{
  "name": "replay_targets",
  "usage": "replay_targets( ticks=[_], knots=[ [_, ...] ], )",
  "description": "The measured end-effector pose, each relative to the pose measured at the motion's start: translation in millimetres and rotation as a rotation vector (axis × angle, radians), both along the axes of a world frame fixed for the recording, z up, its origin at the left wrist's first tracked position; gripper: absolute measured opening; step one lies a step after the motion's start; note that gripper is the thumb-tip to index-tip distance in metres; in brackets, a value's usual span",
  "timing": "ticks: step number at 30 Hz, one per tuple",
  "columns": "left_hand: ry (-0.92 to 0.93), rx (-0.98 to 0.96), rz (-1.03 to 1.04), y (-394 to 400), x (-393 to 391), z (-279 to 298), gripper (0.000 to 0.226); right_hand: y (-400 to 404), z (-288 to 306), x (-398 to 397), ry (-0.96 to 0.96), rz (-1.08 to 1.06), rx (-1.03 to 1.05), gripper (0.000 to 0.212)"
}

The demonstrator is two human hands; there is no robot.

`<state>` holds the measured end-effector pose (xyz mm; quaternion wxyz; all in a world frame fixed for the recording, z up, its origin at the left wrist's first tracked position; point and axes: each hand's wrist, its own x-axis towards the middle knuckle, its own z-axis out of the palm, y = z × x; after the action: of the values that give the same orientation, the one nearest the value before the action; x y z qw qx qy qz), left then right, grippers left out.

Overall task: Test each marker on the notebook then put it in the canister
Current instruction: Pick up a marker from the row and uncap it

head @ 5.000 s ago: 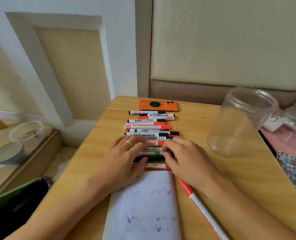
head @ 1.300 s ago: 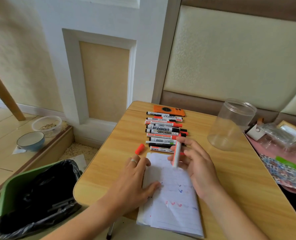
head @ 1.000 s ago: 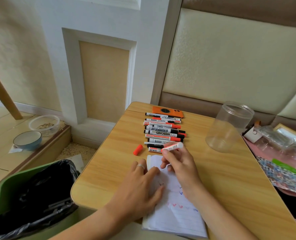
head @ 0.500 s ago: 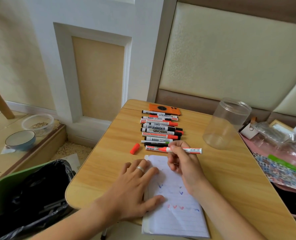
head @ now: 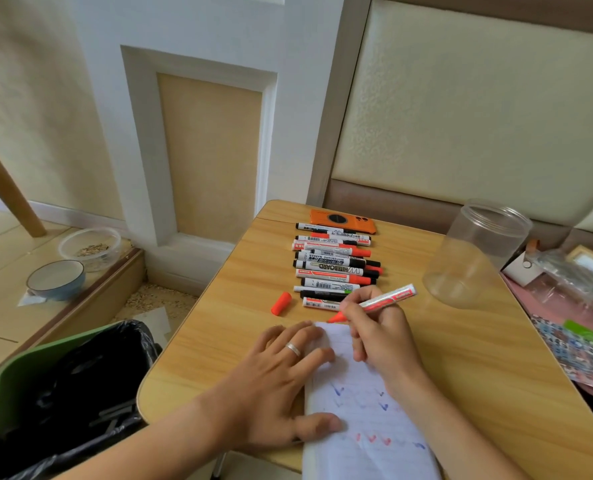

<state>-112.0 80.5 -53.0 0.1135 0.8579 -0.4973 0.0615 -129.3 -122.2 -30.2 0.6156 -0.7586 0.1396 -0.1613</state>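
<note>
On the wooden table (head: 461, 358), right hand (head: 380, 332) pinches uncapped red marker (head: 380, 302) tip-down over notebook (head: 364, 410), left hand (head: 274, 379) splayed flat holding page; row marker (head: 333, 270) reads "WHITEBOARD", canister (head: 475, 254) beside.

Bare table (head: 468, 358) right of the notebook (head: 364, 410) runs clear up to the canister (head: 475, 258), open mouth unobstructed. Right hand (head: 381, 336) and its marker (head: 374, 303) sit over the notebook's top edge; left hand (head: 277, 379) lies flat across the left side. Marker row (head: 333, 268) and phone (head: 343, 221) fill the far middle. Loose cap (head: 281, 303) left of row. Clutter (head: 572, 306) crowds the right edge; left strip of table open.
</note>
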Motion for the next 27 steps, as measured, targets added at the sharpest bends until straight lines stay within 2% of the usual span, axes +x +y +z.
replay_targets(
  ticks=[5, 10, 27],
  knots=[
    [0.001, 0.007, 0.006, -1, -1, 0, 0.079, -2, 5, -2, 0.040, 0.017, -0.029, 0.013],
    [0.031, 0.008, -0.015, 2, -1, 4, 0.078, 1, -2, -3, 0.070, 0.005, -0.121, 0.018],
    [0.024, 0.017, -0.060, 5, 7, 7, 0.076, 7, -1, -6, 0.071, -0.015, -0.163, 0.018]
  ],
)
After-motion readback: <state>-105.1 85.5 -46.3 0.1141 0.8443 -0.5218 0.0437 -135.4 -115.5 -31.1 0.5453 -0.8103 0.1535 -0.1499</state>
